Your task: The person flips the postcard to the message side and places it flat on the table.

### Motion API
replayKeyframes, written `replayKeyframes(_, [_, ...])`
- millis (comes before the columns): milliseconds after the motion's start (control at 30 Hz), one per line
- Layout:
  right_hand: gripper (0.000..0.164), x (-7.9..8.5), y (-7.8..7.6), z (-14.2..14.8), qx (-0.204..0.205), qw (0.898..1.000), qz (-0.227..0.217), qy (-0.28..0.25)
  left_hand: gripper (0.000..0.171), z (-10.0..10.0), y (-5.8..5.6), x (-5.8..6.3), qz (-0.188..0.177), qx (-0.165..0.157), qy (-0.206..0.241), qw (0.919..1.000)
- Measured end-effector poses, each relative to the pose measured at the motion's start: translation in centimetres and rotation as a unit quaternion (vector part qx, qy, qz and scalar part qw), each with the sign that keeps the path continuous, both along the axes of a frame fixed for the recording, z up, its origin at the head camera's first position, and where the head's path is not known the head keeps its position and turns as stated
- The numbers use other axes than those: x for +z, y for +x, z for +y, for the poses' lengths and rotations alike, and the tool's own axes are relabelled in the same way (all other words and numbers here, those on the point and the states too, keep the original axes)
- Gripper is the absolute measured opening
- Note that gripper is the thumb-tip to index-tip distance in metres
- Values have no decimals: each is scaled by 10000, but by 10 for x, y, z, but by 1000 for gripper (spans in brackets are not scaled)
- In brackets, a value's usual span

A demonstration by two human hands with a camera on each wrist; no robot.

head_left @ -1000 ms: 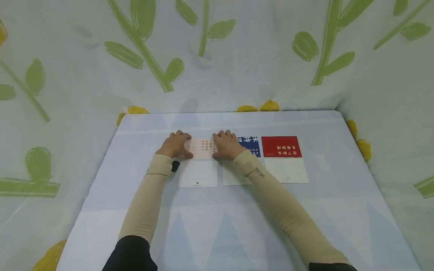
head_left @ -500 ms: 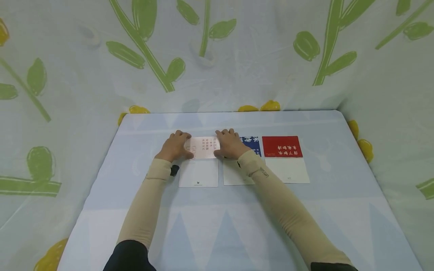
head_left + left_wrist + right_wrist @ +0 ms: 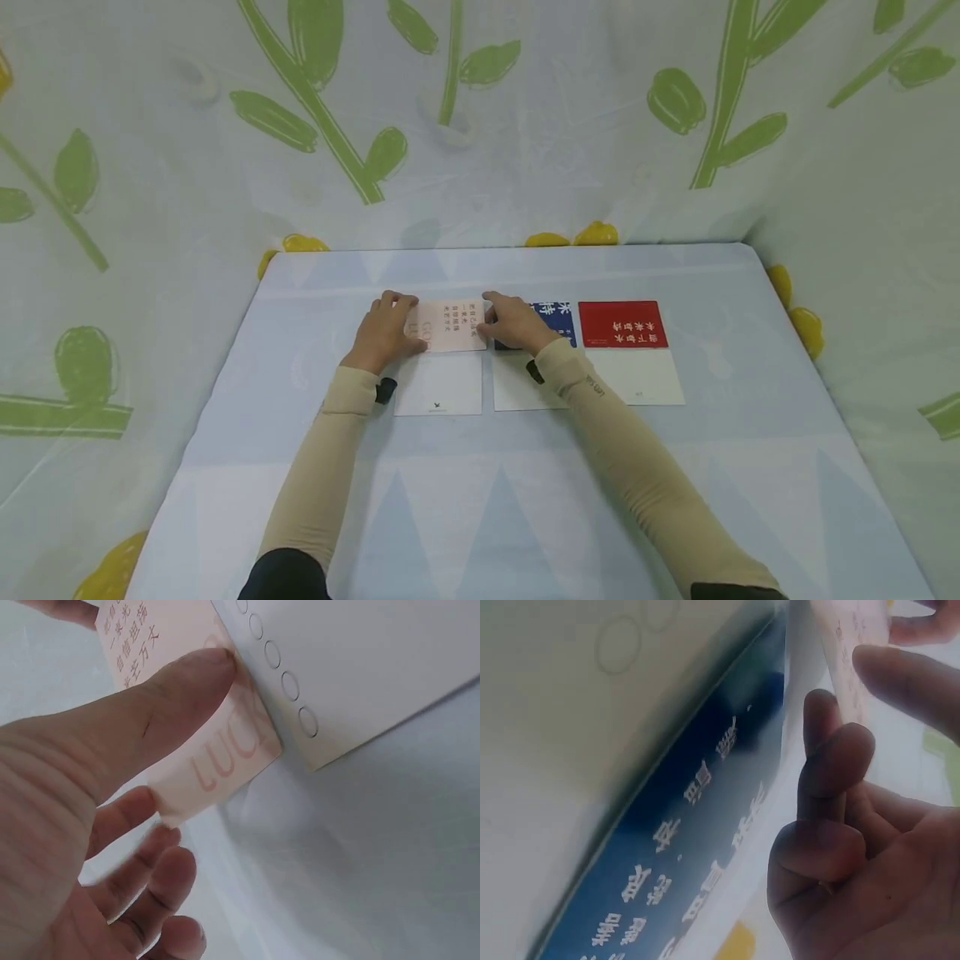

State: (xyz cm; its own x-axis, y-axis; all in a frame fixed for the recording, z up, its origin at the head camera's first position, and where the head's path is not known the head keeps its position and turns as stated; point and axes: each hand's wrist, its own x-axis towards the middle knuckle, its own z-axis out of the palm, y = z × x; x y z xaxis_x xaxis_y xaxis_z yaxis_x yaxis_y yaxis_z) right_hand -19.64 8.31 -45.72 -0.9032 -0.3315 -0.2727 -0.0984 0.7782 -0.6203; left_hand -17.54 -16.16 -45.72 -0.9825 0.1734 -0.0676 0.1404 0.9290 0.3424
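While pinching pink paper [image 3: 454, 323], the right hand [image 3: 519, 323] obscures some blue paper [image 3: 562, 320].

The bare left grip [image 3: 67, 802] is pinching a flat pale pink paper card [image 3: 225, 763] with reddish lettering, its thumb [image 3: 176, 690] crossing the face. A white sheet [image 3: 382, 667] with outlined circles is lying beside the card.

A pale pink rectangular card [image 3: 453, 326] lies wide-side across, at roughly 11 o'clock from the middle of the table [image 3: 450, 467]. Columns of small reddish characters fill its 3 o'clock half; faint larger letters stand toward 9 o'clock. The left hand [image 3: 381, 333] pinches its 9 o'clock end, thumb on top, and the right hand [image 3: 519, 323] its 3 o'clock edge.
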Motion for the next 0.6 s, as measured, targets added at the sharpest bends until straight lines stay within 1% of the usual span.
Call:
replayKeyframes(133, [64,-2,1,0,-61,10000,22,14,87,-3,3,-3,-41,146,172,9997])
replayKeyframes(300, [48,-5,3,1,-72,9998,189,35,88,-5,6,-4,18,176,263,9995])
replayKeyframes(433, [42,-5,5,2,-192,9996,191,-104,88,-5,12,-3,2,170,370,9992])
replayKeyframes(500, [40,-4,6,2,-258,9994,154,-165,85,-5,15,-3,-46,168,466,9988])
replayKeyframes(600, [39,-4,7,3,-309,9990,171,-272,76,-6,18,-2,-34,183,570,9982])
